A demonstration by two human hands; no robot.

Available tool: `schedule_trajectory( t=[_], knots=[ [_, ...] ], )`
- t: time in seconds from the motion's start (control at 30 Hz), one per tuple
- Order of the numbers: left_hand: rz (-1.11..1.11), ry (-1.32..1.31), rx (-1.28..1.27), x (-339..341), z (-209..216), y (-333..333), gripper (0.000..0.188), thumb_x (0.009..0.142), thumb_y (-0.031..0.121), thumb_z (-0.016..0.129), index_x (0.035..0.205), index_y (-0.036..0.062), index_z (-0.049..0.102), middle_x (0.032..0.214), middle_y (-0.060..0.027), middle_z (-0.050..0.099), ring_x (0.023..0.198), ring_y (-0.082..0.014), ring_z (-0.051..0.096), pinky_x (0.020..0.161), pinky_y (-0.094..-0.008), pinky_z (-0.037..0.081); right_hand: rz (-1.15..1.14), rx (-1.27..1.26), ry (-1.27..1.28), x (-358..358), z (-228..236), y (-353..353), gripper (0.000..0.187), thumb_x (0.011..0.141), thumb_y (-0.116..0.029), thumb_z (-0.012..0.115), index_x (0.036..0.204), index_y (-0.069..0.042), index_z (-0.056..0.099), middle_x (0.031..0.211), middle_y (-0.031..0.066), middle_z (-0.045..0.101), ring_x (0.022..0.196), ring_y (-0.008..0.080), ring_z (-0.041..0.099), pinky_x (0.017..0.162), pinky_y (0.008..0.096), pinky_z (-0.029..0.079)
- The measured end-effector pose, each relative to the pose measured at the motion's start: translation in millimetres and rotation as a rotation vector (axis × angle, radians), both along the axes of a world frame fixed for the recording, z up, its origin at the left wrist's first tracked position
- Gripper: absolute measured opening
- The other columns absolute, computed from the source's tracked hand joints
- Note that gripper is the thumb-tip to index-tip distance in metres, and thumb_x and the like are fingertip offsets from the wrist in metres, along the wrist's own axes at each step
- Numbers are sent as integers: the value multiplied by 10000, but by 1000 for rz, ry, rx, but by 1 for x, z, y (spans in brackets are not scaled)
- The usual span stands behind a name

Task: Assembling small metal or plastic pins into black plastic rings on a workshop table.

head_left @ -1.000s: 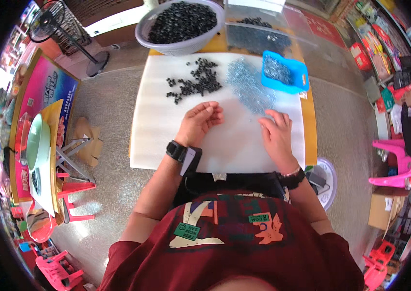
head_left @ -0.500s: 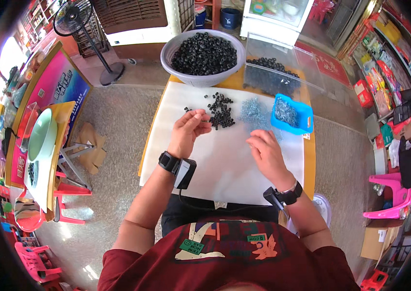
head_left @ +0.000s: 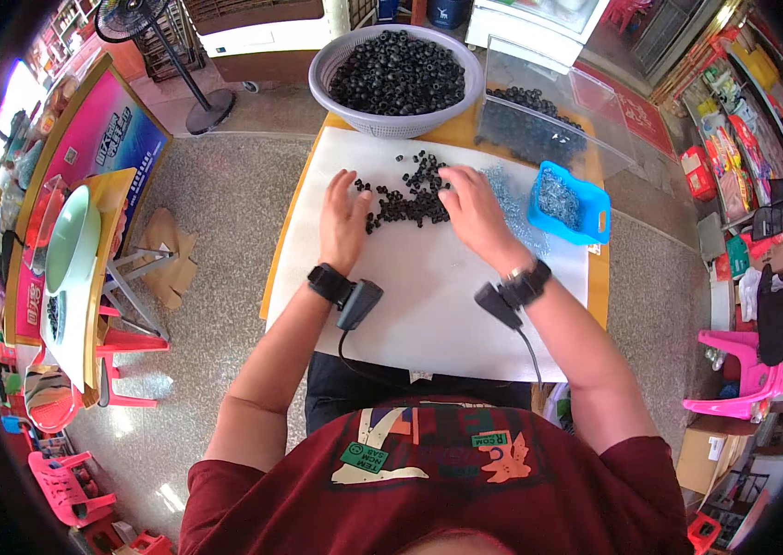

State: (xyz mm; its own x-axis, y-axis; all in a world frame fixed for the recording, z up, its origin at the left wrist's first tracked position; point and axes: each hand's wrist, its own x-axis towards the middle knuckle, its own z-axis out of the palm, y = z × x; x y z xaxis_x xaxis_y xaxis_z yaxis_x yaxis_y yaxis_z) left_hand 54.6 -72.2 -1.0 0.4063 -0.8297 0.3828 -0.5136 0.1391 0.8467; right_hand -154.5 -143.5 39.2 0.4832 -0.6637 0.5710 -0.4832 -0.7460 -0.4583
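Note:
A loose pile of small black plastic parts (head_left: 419,197) lies on the white sheet covering the table. My left hand (head_left: 345,220) is open at the pile's left edge, fingers pointing away from me and thumb beside the nearest pieces. On the other side my right hand (head_left: 477,209) is open too, its fingertips and thumb touching the right end of the pile. Behind my right hand, small silvery screw-like pieces (head_left: 508,196) are spread on the sheet, partly hidden by the hand. More of them fill a blue plastic basket (head_left: 589,228) to the right.
A grey colander-like basin (head_left: 390,124) heaped with black parts stands at the table's far edge. Right of it is a clear plastic bin (head_left: 586,125) holding more. A side table with a green bowl (head_left: 74,239) stands left; a pink stool (head_left: 741,370) stands right.
Both hands have moved to the sides of the black pile, and their fingers have spread. The pile now reaches further left. The view has shifted slightly.

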Motion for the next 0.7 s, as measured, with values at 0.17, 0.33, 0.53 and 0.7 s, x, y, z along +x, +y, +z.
schedule_trajectory(
  t=[0.17, 0.33, 0.53, 0.7],
  knots=[
    [-13, -390, 132, -18, -2, -9, 531, 873, 225, 571, 1308, -30, 407, 1371, -275, 383, 1306, -403, 329, 1111, -495, 198, -62, 66, 109, 35, -23, -56, 345, 829, -133, 586, 1125, 32, 520, 1087, 220, 555, 1009, 400, 513, 895, 453, 421],
    [-36, -451, 169, -35, -2, -19, 526, 860, 189, 577, 1308, -29, 406, 1394, -268, 356, 1335, -400, 287, 1119, -484, 193, -13, -20, 175, 42, -42, -62, 367, 844, -149, 582, 1168, 15, 532, 1160, 206, 552, 1096, 391, 496, 973, 443, 387],
    [-106, -430, 150, -50, -7, -32, 488, 870, 130, 543, 1303, -36, 393, 1393, -268, 352, 1317, -388, 314, 1116, -475, 208, 182, 154, 60, 29, -30, -44, 245, 823, -37, 540, 1054, 10, 606, 1152, 178, 576, 1105, 358, 505, 964, 410, 410],
    [-244, -323, 79, -59, 4, -36, 463, 868, 77, 528, 1298, -31, 396, 1384, -255, 370, 1289, -390, 352, 1101, -457, 248, 244, 228, 38, 17, -33, -44, 249, 800, -2, 529, 1036, 11, 606, 1103, 176, 601, 1084, 351, 522, 949, 411, 422]
  ],
)
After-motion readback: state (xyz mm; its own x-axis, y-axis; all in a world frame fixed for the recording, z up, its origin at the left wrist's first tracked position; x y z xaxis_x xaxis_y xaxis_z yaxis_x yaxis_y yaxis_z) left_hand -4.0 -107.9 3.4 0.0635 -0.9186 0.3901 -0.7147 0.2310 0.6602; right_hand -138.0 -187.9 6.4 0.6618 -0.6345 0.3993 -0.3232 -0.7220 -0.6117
